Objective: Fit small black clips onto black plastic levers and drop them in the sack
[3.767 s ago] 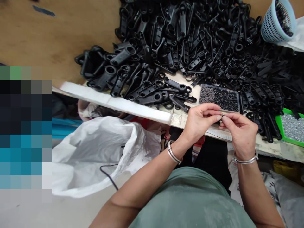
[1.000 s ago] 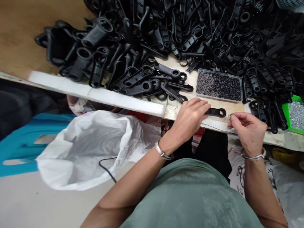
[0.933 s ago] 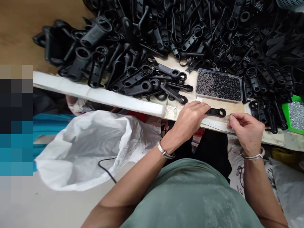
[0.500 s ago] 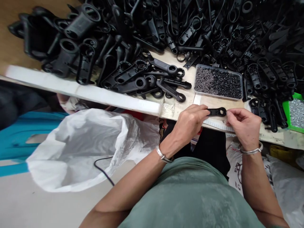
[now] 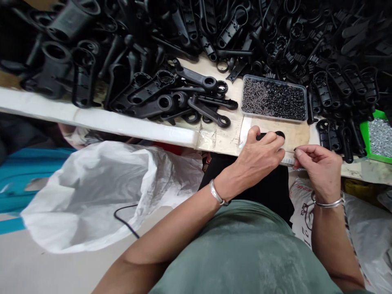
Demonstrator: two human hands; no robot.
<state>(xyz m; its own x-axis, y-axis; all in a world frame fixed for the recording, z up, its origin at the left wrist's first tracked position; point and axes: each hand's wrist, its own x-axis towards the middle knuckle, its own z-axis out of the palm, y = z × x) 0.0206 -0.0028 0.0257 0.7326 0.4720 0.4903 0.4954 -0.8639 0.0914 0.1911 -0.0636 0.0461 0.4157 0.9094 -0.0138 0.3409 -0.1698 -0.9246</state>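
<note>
My left hand (image 5: 262,150) is closed around a black plastic lever part (image 5: 279,134) at the table's front edge. Fingers cover most of that part; only its rounded end and a bit near the thumb show. To its right, my right hand (image 5: 321,166) is pinched, with a tiny dark piece (image 5: 295,150) at the fingertips, too small to name. The two hands are apart. Just beyond them stands a clear plastic box (image 5: 275,119) holding small black and brownish pieces.
Black plastic parts (image 5: 153,87) are heaped along the back and left, with more levers (image 5: 347,139) at right. A green tray (image 5: 365,134) of small metal pieces stands far right. A white foam strip (image 5: 101,124) lines the front edge, above an open white sack (image 5: 101,196).
My left hand has shifted its hold, so its fingers now cover most of the lever part. My right fingertips have drawn away from the part's end. The whole view has shifted slightly.
</note>
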